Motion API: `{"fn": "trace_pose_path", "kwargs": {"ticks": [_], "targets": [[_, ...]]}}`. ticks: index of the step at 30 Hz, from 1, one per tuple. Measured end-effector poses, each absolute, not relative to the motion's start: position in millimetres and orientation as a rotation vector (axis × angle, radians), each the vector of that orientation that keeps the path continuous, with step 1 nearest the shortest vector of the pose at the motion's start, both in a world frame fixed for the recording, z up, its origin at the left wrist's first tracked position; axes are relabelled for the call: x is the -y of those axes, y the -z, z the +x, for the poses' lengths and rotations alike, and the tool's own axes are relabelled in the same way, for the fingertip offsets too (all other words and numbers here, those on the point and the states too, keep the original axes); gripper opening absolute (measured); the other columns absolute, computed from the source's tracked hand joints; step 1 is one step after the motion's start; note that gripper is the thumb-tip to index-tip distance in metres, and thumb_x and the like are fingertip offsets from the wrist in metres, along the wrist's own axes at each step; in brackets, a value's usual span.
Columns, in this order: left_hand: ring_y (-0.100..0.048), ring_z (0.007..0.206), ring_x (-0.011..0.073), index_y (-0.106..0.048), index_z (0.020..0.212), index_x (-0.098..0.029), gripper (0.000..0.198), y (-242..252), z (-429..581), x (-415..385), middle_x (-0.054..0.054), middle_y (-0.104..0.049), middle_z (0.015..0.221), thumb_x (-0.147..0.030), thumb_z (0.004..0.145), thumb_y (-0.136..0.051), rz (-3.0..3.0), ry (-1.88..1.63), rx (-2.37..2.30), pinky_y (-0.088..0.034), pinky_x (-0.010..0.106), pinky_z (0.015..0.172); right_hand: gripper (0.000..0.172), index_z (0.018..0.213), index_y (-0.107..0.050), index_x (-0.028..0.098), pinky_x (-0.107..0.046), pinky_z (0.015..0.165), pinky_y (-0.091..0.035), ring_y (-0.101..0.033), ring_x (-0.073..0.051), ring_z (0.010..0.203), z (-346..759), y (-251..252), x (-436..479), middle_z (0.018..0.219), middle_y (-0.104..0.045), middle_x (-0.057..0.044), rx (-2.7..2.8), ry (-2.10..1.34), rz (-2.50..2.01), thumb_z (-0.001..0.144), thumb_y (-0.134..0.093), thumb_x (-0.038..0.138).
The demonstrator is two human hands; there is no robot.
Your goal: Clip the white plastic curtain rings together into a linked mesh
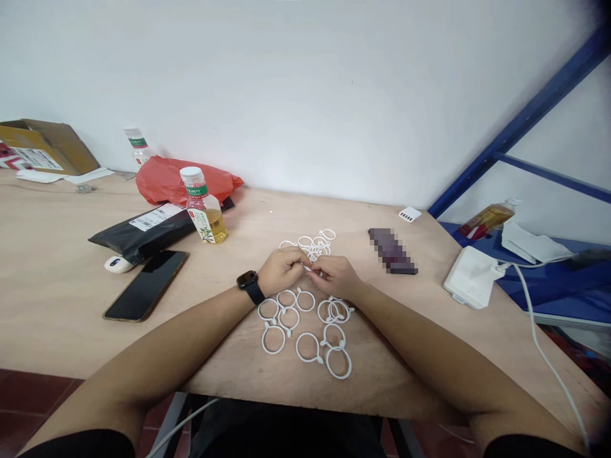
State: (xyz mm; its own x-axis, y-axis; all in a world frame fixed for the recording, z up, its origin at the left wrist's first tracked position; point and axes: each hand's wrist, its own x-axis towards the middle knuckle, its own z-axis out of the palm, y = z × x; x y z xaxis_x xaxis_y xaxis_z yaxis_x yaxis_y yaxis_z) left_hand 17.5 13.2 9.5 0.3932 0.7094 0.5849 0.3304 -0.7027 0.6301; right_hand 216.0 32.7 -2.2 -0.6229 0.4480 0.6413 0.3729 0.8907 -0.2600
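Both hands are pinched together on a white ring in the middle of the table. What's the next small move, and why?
Probably set the white plastic ring, pinched between the left hand and right hand, down with the near group of white rings lying flat between the forearms. A second heap of white rings lies just beyond the hands. Whether the held ring is open or closed cannot be told.

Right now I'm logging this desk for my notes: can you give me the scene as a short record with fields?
left hand: closed on a small white ring piece, meeting the right hand
right hand: pinching the same piece
watch: black, on the left wrist
near rings: white plastic, loose on the table below the hands
far rings: small pile beyond the hands
table: light wood
phone: dark, face up, left
bottle: yellow drink, white cap, upright
red bag: by the wall
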Motion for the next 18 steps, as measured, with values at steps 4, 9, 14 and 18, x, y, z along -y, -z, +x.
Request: {"fn": "trace_pose_path", "kwargs": {"ticks": [4, 9, 14, 18], "targets": [[-0.065, 0.088, 0.0150, -0.071, 0.099, -0.018, 0.035, -7.5, 16.1, -13.4, 0.005, -0.070, 0.094, -0.004, 0.078, -0.047, 2.286, -1.272, -0.866, -0.053, 0.030, 0.082, 0.010, 0.077, -0.063, 0.022, -0.025, 0.054, -0.043, -0.055, -0.012, 0.052, 219.0, 1.6, -34.2, 0.062, -0.063, 0.001, 2.248, -0.128, -0.633, 0.087, -0.060, 0.025], [-0.061, 0.091, 0.0139, -0.061, 0.123, -0.019, 0.041, -5.2, 14.3, -14.2, 0.011, -0.060, 0.119, -0.010, 0.084, -0.052, 2.222, -1.374, -1.006, -0.053, 0.027, 0.078, 0.009, 0.086, -0.069, 0.022, -0.025, 0.054, -0.045, -0.057, -0.013, 0.053, 222.0, 5.5, -42.0, 0.064, -0.066, 0.001, 2.044, -0.123, -0.897, 0.085, -0.064, 0.030], [-0.060, 0.080, 0.0134, -0.068, 0.102, -0.017, 0.022, -6.8, 12.5, -12.8, 0.006, -0.066, 0.092, -0.015, 0.088, -0.052, 2.374, -1.215, -0.939, -0.050, 0.026, 0.076, 0.018, 0.099, -0.068, 0.021, -0.024, 0.052, -0.045, -0.056, -0.012, 0.053, 227.5, 3.7, -47.3, 0.067, -0.066, 0.002, 2.027, -0.296, -0.979, 0.082, -0.065, 0.027], [-0.063, 0.081, 0.0156, -0.069, 0.100, -0.018, 0.021, -5.5, 13.5, -12.4, 0.004, -0.069, 0.085, -0.016, 0.086, -0.053, 2.540, -0.929, -0.872, -0.050, 0.027, 0.078, 0.016, 0.086, -0.065, 0.021, -0.027, 0.061, -0.047, -0.058, -0.015, 0.065, 241.0, -7.7, -44.2, 0.075, -0.064, -0.001, 2.360, -0.373, -0.605, 0.074, -0.055, 0.015]]}}
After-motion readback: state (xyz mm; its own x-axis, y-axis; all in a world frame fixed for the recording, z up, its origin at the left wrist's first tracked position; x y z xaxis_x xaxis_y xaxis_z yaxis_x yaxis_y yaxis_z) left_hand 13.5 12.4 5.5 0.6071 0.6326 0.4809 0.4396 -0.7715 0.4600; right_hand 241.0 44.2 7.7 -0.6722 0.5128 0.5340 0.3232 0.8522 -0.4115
